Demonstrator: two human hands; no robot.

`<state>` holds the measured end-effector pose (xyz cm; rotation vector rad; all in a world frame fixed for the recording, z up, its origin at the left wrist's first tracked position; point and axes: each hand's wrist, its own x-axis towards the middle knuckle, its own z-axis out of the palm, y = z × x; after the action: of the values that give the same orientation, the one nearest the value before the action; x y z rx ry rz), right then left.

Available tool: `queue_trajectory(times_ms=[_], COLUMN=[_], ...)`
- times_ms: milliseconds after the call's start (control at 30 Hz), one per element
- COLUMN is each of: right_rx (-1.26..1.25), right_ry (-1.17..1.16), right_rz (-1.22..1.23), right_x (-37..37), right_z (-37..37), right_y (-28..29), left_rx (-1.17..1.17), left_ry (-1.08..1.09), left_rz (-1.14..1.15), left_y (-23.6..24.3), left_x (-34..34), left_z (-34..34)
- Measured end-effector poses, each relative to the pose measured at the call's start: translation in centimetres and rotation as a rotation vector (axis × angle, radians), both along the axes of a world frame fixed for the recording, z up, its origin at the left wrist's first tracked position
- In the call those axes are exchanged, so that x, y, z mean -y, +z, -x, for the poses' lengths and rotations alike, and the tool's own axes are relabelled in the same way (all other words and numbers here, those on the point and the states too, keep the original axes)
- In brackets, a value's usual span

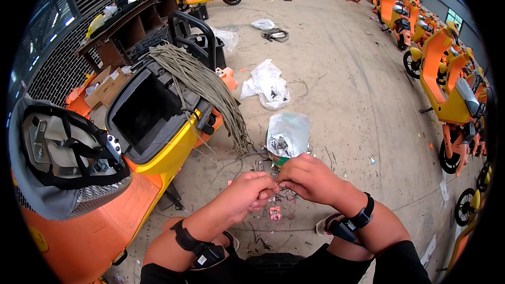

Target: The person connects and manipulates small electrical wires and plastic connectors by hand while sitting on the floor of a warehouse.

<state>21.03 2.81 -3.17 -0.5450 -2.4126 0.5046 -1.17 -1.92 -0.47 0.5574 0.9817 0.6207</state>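
Note:
My left hand [251, 192] and my right hand [306, 177] meet in front of me, fingertips pinched close together. Something small sits between them, too small to make out. Just beyond the right hand stands an open bag [288, 132], silvery-white with a green lower part, with dark bits inside. Below the hands, a small orange-red packet [275, 213] lies on the floor among scattered dark scraps. Left of my hands, a bundle of grey-green cords [197, 81] hangs over a yellow and orange scooter body [181, 144].
The scooter's open dark compartment [147, 110] is at left, beside a grey padded seat part [68, 158]. White plastic bags [267, 85] lie ahead on the concrete floor. Rows of orange and yellow scooters [447, 79] line the right side. Cardboard boxes [108, 87] sit by a brown workbench [134, 29].

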Motion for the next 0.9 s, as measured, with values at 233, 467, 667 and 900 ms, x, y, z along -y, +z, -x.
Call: queue_trajectory(times_ms=[233, 467, 667, 900], right_rx=[-0.057, -0.025, 0.053, 0.010], right_ry=[0.012, -0.030, -0.086, -0.071], right_rz=[-0.001, 0.047, 0.203, 1.030], right_x=[-0.4, -0.2, 0.1, 0.3], right_z=[-0.2, 0.2, 0.2, 0.0], right_y=[0.1, 0.6, 0.0, 0.4], left_rx=[-0.018, -0.452, -0.869, -1.038], left_ry=[-0.019, -0.029, -0.091, -0.067], left_rz=[-0.058, -0.559, -1.011, -1.353], left_y=[0.1, -1.5, -0.6, -1.4], left_x=[-0.1, 0.4, 1.3, 1.3], left_z=[-0.3, -0.6, -1.1, -1.3])
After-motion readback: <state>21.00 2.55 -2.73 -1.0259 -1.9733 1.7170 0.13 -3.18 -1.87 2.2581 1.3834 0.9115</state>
